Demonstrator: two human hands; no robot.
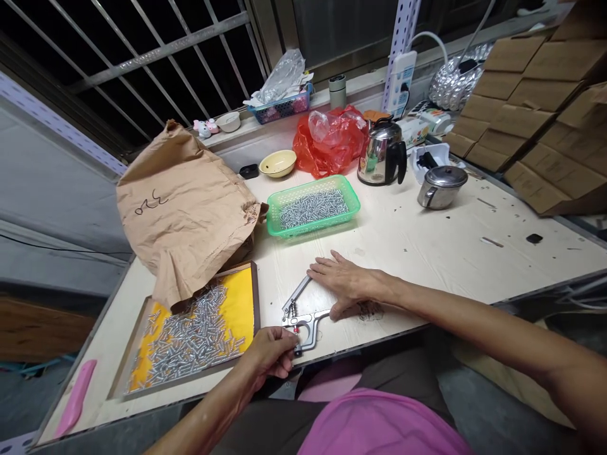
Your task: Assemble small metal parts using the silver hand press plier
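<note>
Left hand (275, 354) obscures the lower end of the metal hand tool (313, 330); its fingers are drawn narrow, contents indeterminable. Right hand (348, 281) lies palm down, fingers spread, covering the handle ends. Tool is on the surface (403, 246) near its front edge. Paper bag (190, 208) overhangs the tray of metal pieces (256, 297); green basket (313, 231) stands behind.
</note>
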